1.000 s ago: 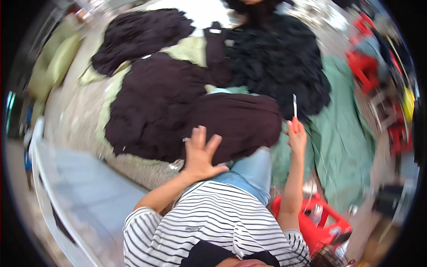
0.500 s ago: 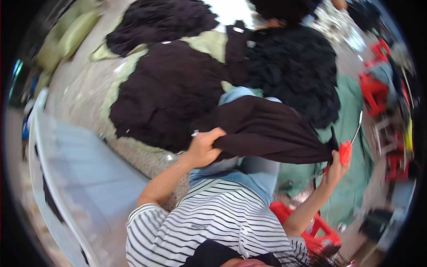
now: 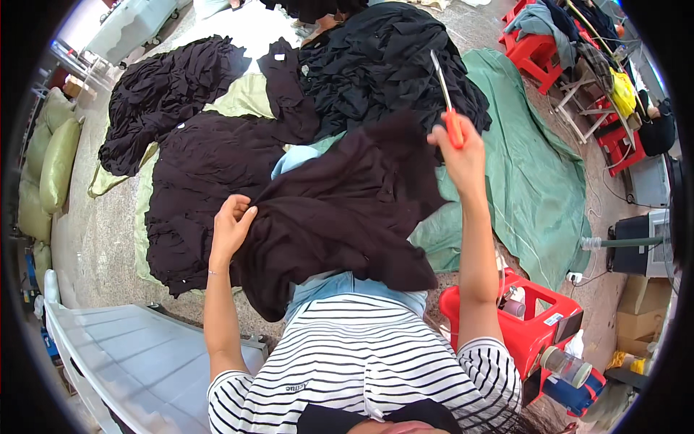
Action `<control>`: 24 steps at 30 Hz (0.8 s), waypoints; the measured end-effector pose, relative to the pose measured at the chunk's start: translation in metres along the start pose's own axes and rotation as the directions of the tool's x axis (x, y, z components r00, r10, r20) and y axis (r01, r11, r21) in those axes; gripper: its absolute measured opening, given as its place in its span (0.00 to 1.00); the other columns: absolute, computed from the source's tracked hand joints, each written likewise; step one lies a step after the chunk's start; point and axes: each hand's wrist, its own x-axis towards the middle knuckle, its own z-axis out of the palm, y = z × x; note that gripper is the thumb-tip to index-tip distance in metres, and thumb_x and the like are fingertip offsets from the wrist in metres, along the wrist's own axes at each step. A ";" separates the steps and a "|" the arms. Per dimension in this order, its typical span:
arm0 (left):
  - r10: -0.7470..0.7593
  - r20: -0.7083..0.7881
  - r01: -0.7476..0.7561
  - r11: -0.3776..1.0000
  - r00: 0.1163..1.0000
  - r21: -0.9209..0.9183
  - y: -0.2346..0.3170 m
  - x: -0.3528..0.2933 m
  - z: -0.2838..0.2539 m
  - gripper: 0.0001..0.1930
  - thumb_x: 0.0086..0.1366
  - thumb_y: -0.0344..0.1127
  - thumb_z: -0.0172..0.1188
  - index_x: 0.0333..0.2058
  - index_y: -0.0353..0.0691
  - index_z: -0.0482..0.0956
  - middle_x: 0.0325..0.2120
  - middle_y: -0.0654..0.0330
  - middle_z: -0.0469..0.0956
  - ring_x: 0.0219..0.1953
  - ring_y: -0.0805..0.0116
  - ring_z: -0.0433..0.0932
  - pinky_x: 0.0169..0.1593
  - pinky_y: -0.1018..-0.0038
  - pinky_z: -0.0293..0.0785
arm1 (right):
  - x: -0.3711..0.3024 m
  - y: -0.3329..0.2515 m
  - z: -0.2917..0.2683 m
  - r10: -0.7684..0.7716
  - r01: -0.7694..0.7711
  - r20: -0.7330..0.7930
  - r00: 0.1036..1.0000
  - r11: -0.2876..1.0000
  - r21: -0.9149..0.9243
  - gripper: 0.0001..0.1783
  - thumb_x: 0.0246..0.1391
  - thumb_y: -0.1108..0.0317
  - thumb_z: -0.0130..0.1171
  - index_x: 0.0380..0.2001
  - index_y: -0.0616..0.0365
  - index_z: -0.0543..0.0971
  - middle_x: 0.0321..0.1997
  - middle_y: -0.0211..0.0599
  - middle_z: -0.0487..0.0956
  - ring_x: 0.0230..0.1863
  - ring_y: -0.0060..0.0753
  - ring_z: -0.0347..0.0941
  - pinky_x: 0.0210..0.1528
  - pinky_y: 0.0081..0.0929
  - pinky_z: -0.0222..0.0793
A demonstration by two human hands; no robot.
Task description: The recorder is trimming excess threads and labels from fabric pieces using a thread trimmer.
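A dark brown garment (image 3: 340, 210) lies spread across my lap, its loose edges hanging toward the right. My left hand (image 3: 233, 226) pinches its left edge between thumb and fingers. Raised over the far right corner of the cloth, my right hand (image 3: 463, 152) is closed around red-handled scissors (image 3: 443, 79), the metal blades pointing up and away. Whether that hand also grips the cloth I cannot make out. Just beyond the garment, a heap of dark brown garments (image 3: 210, 166) is on the left and a heap of black garments (image 3: 383, 61) on the far side.
A green sheet (image 3: 520, 166) covers floor to the right. Beside me are a red plastic stool (image 3: 535, 300) and a clear jar (image 3: 567, 365). A white plastic bin (image 3: 137, 347) stands at my left. Stuffed sacks (image 3: 59, 166) line the far left; more red stools (image 3: 531, 54) hold clothes.
My right hand has swung up and away from me with the scissors. The garment, stretched between both hands before, now lies opened out over my lap. The view has shifted.
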 end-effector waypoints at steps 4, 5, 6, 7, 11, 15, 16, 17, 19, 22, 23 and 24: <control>0.226 -0.268 -0.147 0.948 0.937 0.283 0.006 -0.009 0.011 0.07 0.61 0.27 0.64 0.39 0.37 0.80 0.36 0.57 0.80 0.40 0.58 0.78 0.45 0.64 0.75 | -0.045 0.019 -0.011 0.156 -0.132 0.077 0.985 0.959 -0.252 0.25 0.58 0.64 0.65 0.58 0.54 0.76 0.34 0.41 0.83 0.36 0.33 0.82 0.40 0.28 0.75; 0.404 -0.284 -0.303 0.891 0.869 0.338 0.021 -0.007 0.018 0.06 0.61 0.27 0.64 0.37 0.37 0.81 0.36 0.57 0.80 0.39 0.57 0.78 0.46 0.65 0.75 | -0.059 0.041 -0.014 0.070 -0.042 0.078 0.994 0.947 -0.318 0.27 0.56 0.60 0.67 0.59 0.50 0.76 0.35 0.48 0.84 0.37 0.46 0.83 0.41 0.34 0.76; 0.476 -0.275 -0.379 0.861 0.835 0.340 0.054 -0.004 0.032 0.04 0.60 0.25 0.63 0.34 0.39 0.82 0.35 0.57 0.81 0.40 0.55 0.79 0.47 0.65 0.74 | -0.074 0.053 -0.018 0.010 0.029 0.108 0.994 0.935 -0.353 0.31 0.55 0.58 0.68 0.62 0.49 0.74 0.37 0.55 0.82 0.39 0.57 0.80 0.42 0.41 0.74; 0.511 -0.229 -0.455 0.853 0.828 0.256 0.075 -0.001 0.046 0.04 0.60 0.25 0.64 0.34 0.38 0.82 0.35 0.57 0.81 0.40 0.56 0.79 0.47 0.65 0.75 | -0.087 0.060 -0.020 0.039 0.020 0.135 0.990 0.913 -0.407 0.33 0.55 0.57 0.68 0.63 0.48 0.73 0.38 0.54 0.81 0.40 0.56 0.79 0.42 0.42 0.74; 0.700 0.159 -0.688 0.714 0.697 -0.130 0.129 0.017 0.125 0.08 0.59 0.22 0.64 0.38 0.37 0.82 0.34 0.55 0.80 0.35 0.57 0.81 0.39 0.68 0.78 | -0.132 0.041 -0.028 0.188 -0.067 0.177 0.966 0.845 -0.531 0.33 0.54 0.57 0.68 0.64 0.46 0.72 0.37 0.51 0.75 0.40 0.56 0.77 0.42 0.43 0.73; 0.684 0.435 -0.750 0.661 0.585 -0.030 0.130 0.043 0.187 0.08 0.61 0.27 0.62 0.39 0.41 0.82 0.36 0.55 0.75 0.33 0.53 0.79 0.36 0.61 0.77 | -0.169 0.039 -0.036 0.204 -0.128 0.118 0.972 0.877 -0.464 0.24 0.55 0.58 0.68 0.54 0.52 0.77 0.37 0.51 0.79 0.39 0.55 0.79 0.40 0.43 0.73; 0.627 0.517 -0.769 0.631 0.583 0.102 0.134 0.047 0.194 0.08 0.61 0.30 0.63 0.40 0.42 0.82 0.36 0.55 0.74 0.33 0.52 0.80 0.36 0.60 0.77 | -0.175 0.036 -0.039 0.285 -0.229 0.081 0.955 0.882 -0.411 0.22 0.55 0.58 0.68 0.50 0.54 0.78 0.36 0.52 0.80 0.39 0.55 0.79 0.39 0.43 0.73; 0.516 0.580 -0.725 0.658 0.630 0.203 0.136 0.050 0.196 0.09 0.60 0.35 0.63 0.40 0.44 0.83 0.38 0.54 0.75 0.34 0.51 0.81 0.38 0.58 0.78 | -0.179 0.027 -0.040 0.303 -0.251 0.047 0.952 0.859 -0.446 0.18 0.55 0.55 0.68 0.41 0.56 0.78 0.31 0.51 0.82 0.34 0.56 0.80 0.35 0.45 0.73; 0.480 0.649 -0.749 0.625 0.590 0.220 0.154 0.053 0.193 0.09 0.60 0.36 0.64 0.40 0.44 0.83 0.38 0.54 0.75 0.34 0.51 0.81 0.39 0.57 0.79 | -0.189 0.027 -0.044 0.316 -0.271 0.013 0.949 0.833 -0.482 0.17 0.55 0.57 0.69 0.39 0.58 0.79 0.23 0.48 0.79 0.27 0.51 0.79 0.31 0.38 0.71; 0.421 0.732 -0.781 0.578 0.535 0.239 0.166 0.055 0.192 0.08 0.58 0.35 0.63 0.36 0.42 0.82 0.39 0.52 0.76 0.34 0.51 0.83 0.40 0.55 0.79 | -0.185 0.018 -0.042 0.313 -0.262 0.023 0.949 0.830 -0.492 0.18 0.54 0.55 0.69 0.36 0.57 0.78 0.21 0.48 0.78 0.26 0.56 0.78 0.29 0.41 0.70; 0.417 0.709 -0.766 0.581 0.569 0.274 0.164 0.054 0.195 0.07 0.57 0.33 0.62 0.34 0.40 0.80 0.37 0.51 0.77 0.34 0.50 0.82 0.40 0.55 0.79 | -0.184 0.016 -0.042 0.320 -0.259 0.036 0.947 0.825 -0.503 0.18 0.54 0.54 0.69 0.35 0.57 0.78 0.21 0.48 0.78 0.27 0.57 0.78 0.28 0.42 0.70; 0.415 0.683 -0.752 0.584 0.601 0.307 0.164 0.054 0.199 0.06 0.55 0.31 0.60 0.32 0.39 0.79 0.36 0.50 0.77 0.34 0.49 0.82 0.40 0.54 0.79 | -0.182 0.015 -0.042 0.322 -0.265 0.031 0.946 0.825 -0.499 0.18 0.54 0.54 0.69 0.35 0.57 0.78 0.21 0.48 0.78 0.27 0.57 0.78 0.28 0.42 0.70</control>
